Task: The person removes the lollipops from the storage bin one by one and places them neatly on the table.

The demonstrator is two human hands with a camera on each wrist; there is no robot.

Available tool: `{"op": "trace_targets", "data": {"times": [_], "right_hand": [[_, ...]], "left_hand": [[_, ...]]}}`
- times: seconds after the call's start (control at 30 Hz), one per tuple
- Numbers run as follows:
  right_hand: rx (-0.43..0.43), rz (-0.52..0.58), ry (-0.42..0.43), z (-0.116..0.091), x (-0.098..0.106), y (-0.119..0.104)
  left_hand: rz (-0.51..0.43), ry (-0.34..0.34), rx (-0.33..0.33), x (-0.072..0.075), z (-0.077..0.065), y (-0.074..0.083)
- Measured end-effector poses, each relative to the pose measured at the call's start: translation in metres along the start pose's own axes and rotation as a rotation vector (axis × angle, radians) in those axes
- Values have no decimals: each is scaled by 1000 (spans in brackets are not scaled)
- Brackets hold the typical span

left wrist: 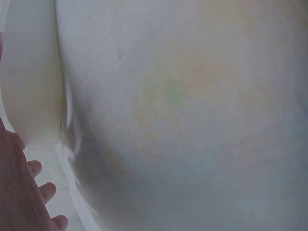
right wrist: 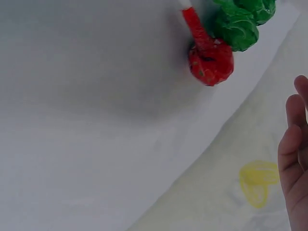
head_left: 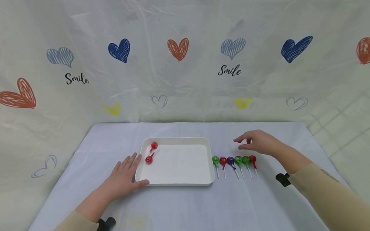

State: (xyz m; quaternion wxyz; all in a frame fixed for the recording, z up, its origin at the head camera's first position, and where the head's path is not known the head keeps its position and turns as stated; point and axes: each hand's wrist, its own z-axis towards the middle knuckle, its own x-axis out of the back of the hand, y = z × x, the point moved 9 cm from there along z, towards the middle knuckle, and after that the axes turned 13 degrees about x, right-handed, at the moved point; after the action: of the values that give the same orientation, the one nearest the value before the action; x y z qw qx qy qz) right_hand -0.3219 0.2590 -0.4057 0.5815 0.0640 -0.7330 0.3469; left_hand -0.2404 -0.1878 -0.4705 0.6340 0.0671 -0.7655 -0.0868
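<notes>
A white rectangular tray (head_left: 181, 164) lies on the table, with two red-wrapped lollipops, one (head_left: 154, 145) above the other (head_left: 148, 159), near its left side. My left hand (head_left: 122, 175) rests at the tray's left edge, fingers spread and thumb along the near corner. Right of the tray, several lollipops form a row, heads away from me: a green one (head_left: 216, 160) nearest the tray, then red, purple (head_left: 230, 161), two more green, and a red one (head_left: 253, 159) at the right end. Just beyond the row hovers my right hand (head_left: 260, 142), fingers loosely bent, holding nothing.
A white cloth (head_left: 177, 212) covers the table, faintly stained near the front left. Behind the table hangs a pale sheet (head_left: 202, 94) printed with hearts and the word Smile. A dark wrist camera (head_left: 106, 225) sits on my left wrist, another (head_left: 282, 179) on my right.
</notes>
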Motion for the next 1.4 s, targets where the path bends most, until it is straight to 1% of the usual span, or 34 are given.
{"op": "trace_targets", "data": {"times": [0.2,0.27,0.33,0.57,0.7,0.77,1.0,1.23,1.4], "right_hand": [[74,9,17,21,-3,-21],[86,0,18,27,-4,-28],[97,-5,16,33,-5,-34],[197,-4,1,59,-10,-65],[225,-5,-10,75,-15,-81],[237,-8,-20,84,-18,-89],[227,-14,-80,113,-36,-113],[296,-70,-146,140,-55,-143],[312,-98,-178,156,-66,-159]], "left_hand": [[11,-9,12,0,1,-2],[7,-13,11,0,0,-1],[2,-12,4,1,0,0],[15,-3,3,1,-1,-1],[19,-1,4,2,-1,-1],[20,-2,3,1,-1,-1],[7,-10,0,0,-2,0],[-2,-8,7,0,-2,-3],[2,1,2,-1,-1,-2]]}}
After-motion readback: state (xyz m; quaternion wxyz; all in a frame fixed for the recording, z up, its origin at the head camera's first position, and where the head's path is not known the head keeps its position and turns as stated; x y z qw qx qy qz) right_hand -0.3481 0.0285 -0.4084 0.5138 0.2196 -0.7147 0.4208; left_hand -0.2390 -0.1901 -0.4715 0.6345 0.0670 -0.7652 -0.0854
